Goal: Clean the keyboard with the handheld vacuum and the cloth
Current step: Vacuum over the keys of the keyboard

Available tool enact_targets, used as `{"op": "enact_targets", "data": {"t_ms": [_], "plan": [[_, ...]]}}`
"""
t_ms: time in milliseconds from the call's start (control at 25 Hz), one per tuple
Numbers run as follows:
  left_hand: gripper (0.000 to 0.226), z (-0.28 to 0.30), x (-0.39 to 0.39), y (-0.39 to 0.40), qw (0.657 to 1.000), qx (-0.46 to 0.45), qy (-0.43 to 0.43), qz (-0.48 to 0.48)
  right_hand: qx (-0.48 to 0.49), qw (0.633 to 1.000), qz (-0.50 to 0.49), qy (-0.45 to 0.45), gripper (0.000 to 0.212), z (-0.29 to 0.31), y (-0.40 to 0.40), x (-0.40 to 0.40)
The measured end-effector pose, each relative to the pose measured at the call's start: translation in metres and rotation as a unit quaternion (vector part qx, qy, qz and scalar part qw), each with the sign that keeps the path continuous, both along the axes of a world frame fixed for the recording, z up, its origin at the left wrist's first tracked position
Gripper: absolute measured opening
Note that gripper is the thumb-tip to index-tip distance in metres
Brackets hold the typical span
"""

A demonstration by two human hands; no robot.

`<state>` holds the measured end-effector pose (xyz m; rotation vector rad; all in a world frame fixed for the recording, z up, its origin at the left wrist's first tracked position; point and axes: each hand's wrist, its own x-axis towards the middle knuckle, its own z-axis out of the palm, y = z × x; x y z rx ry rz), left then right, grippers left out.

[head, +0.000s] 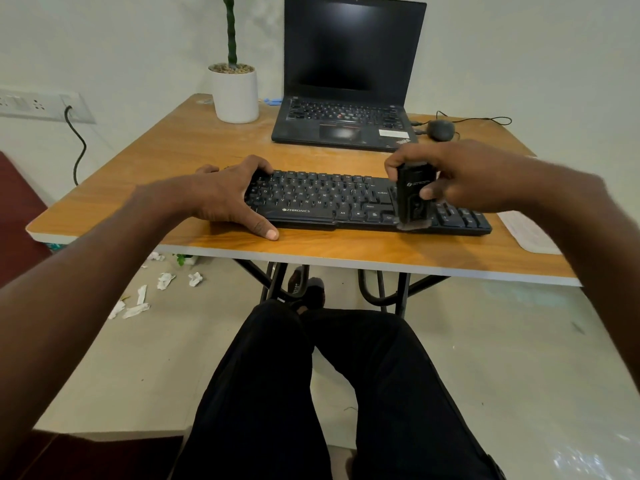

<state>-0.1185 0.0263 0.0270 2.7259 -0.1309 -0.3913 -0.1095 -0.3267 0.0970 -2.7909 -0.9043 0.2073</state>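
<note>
A black keyboard lies along the front of the wooden table. My left hand grips its left end, fingers over the far edge and thumb on the table at the near edge. My right hand holds a small black handheld vacuum upright, fingers curled round its top. The brush end of the vacuum touches the keys near the keyboard's front edge, right of the middle. A white cloth lies flat at the table's right front corner, partly hidden by my right forearm.
An open black laptop sits behind the keyboard, with a dark mouse and its cable to the right. A white plant pot stands at the back left. Crumpled paper scraps litter the floor; my legs are under the table.
</note>
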Motion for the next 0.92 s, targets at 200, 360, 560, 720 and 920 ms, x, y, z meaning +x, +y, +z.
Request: {"op": "enact_targets", "data": {"t_ms": [200,360,560,720,920], "plan": [[0.139,0.000,0.002,0.001,1.000,0.003,0.004,-0.003,0.109,0.989,0.043,-0.087,0.054,-0.006,0.015,-0.018],[0.140,-0.001,0.003,0.001,1.000,0.006,0.001,-0.005,0.044,0.994,-0.041,-0.096,0.053,-0.017,-0.006,-0.017],[0.138,-0.004,0.008,0.005,1.000,0.016,0.003,-0.004,0.136,0.965,-0.141,-0.173,0.045,-0.028,-0.029,-0.022],[0.133,-0.010,0.014,0.010,1.000,0.007,0.004,-0.004,0.144,0.967,-0.172,-0.124,0.041,-0.031,-0.039,-0.020],[0.125,-0.010,0.013,0.011,1.000,0.000,-0.001,-0.009,0.139,0.954,-0.216,-0.156,0.039,-0.025,-0.057,-0.024]]}}
